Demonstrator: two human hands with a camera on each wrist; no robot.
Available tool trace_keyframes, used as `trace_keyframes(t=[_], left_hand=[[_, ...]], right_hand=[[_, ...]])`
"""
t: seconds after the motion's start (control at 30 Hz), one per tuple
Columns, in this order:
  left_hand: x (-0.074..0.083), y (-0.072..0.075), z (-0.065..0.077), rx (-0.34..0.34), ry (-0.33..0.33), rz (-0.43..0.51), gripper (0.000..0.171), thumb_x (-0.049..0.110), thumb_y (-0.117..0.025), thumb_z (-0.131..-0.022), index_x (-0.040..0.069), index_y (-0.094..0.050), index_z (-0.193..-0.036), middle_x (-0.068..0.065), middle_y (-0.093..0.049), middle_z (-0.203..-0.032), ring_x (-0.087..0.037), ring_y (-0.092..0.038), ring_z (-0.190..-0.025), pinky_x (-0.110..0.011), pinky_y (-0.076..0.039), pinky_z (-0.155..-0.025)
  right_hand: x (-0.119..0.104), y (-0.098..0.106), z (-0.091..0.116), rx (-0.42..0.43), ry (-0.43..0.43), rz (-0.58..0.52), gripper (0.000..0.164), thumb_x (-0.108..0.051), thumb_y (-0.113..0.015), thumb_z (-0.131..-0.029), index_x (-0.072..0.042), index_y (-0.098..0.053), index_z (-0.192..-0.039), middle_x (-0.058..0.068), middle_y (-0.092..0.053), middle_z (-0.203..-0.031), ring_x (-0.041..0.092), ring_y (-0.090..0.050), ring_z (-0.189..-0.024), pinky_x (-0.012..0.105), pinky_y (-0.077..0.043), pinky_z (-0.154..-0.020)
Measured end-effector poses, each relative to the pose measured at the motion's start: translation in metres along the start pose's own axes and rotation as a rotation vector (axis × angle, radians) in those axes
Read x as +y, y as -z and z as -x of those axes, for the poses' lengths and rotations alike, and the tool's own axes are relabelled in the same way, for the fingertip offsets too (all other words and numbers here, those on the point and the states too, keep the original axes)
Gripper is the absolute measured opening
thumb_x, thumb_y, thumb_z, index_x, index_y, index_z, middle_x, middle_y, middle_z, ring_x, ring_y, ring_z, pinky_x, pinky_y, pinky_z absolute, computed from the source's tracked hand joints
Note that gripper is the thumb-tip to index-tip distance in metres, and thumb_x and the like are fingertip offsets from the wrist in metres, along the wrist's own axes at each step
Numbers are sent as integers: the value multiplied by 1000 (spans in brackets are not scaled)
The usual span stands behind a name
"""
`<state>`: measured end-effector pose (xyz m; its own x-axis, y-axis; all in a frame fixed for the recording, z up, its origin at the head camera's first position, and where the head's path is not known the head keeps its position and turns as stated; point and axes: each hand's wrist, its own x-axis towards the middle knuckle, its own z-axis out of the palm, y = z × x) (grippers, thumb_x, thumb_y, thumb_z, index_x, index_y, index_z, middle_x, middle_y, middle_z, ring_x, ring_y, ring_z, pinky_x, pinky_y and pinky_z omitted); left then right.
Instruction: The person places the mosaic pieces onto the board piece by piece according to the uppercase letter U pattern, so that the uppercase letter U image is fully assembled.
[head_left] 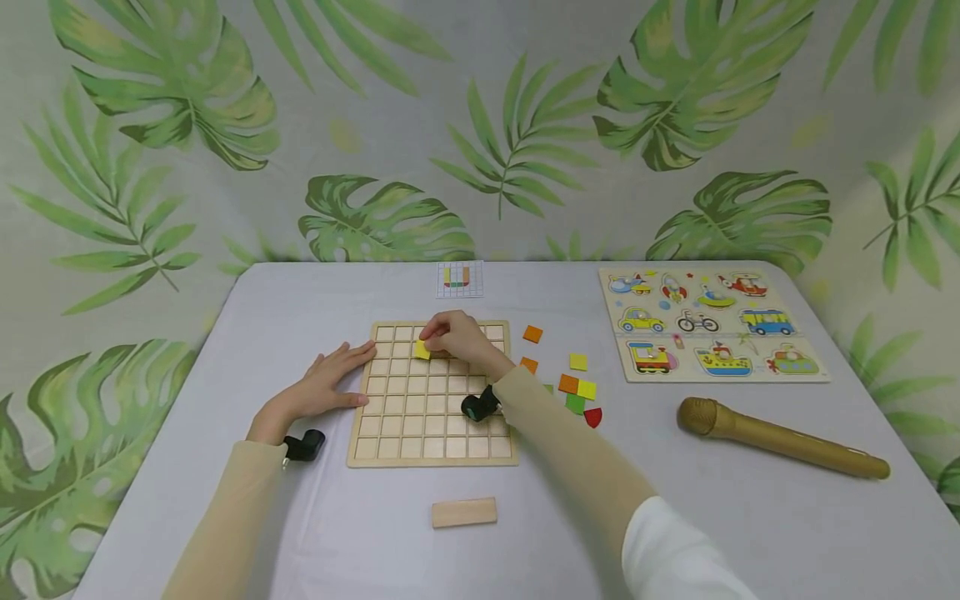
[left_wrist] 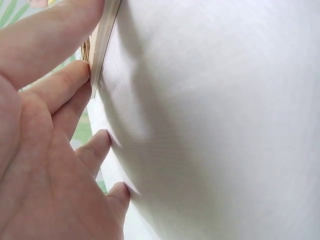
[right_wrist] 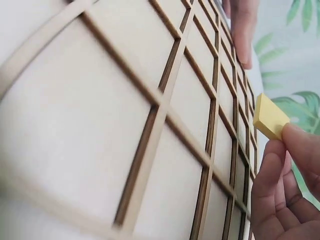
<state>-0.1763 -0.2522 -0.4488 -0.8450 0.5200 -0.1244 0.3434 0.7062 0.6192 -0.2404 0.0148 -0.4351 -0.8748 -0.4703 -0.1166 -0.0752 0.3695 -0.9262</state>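
A wooden grid board (head_left: 413, 427) with raised dividers lies on the white table. My right hand (head_left: 459, 337) is over its far part, pinching a yellow square tile (head_left: 422, 350) between thumb and fingertips. In the right wrist view the tile (right_wrist: 270, 118) stands tilted, close above the grid. My left hand (head_left: 330, 382) rests at the board's left edge with fingers spread, fingertips and thumb at the frame. The left wrist view shows the left hand (left_wrist: 60, 130) touching the frame's side, its other fingertips on the cloth.
Loose orange, yellow and green tiles (head_left: 575, 402) and a red quarter-round piece (head_left: 593, 417) lie right of the board. Behind it is a pattern card (head_left: 460, 279). A vehicle puzzle (head_left: 720, 329) and a brown microphone-shaped object (head_left: 783, 437) lie farther right. A wooden block (head_left: 464, 512) lies in front.
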Motion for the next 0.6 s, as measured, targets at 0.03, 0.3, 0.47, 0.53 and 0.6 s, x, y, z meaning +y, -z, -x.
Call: trace_keyframes(t=[0.03,0.3,0.47,0.53,0.6], left_hand=[[0,0,0,-1,3,-2,80,31,-69,-88,0,-29,-149,-19,-19,-155,-48,-3,-140,-69,4,-103],[0,1,0,3,8,2,79,32,-69,-88,0,-30,-149,-19,-20,-155,-48,-4,-140,-69,4,-103],[1,1,0,8,6,0,79,30,-70,-87,0,-30,-148,-19,-21,-155,-49,-4,-140,-70,3,-102],[1,0,0,7,6,3,79,29,-70,-87,-1,-30,-148,-19,-21,-155,-49,-4,-139,-70,4,-102],[1,0,0,7,6,4,79,29,-70,-87,-1,-30,-148,-20,-21,-155,-49,-4,-139,-70,3,-102]], right_hand=[[0,-3,-3,4,-2,-1,7,-2,-66,-89,0,-68,-95,5,-62,-80,15,-57,-71,23,-47,-64],[-8,-22,-19,56,25,143,6,-3,-65,-89,-3,-70,-92,4,-64,-79,15,-56,-71,23,-44,-64],[-13,-32,-25,31,48,320,9,-1,-62,-90,-4,-69,-93,2,-63,-78,14,-57,-68,23,-45,-63],[-14,-35,-26,23,62,390,11,0,-59,-91,-5,-69,-95,1,-63,-79,13,-57,-68,23,-46,-62],[-16,-38,-26,35,81,450,13,1,-58,-91,-5,-69,-95,2,-63,-81,14,-57,-69,23,-46,-64]])
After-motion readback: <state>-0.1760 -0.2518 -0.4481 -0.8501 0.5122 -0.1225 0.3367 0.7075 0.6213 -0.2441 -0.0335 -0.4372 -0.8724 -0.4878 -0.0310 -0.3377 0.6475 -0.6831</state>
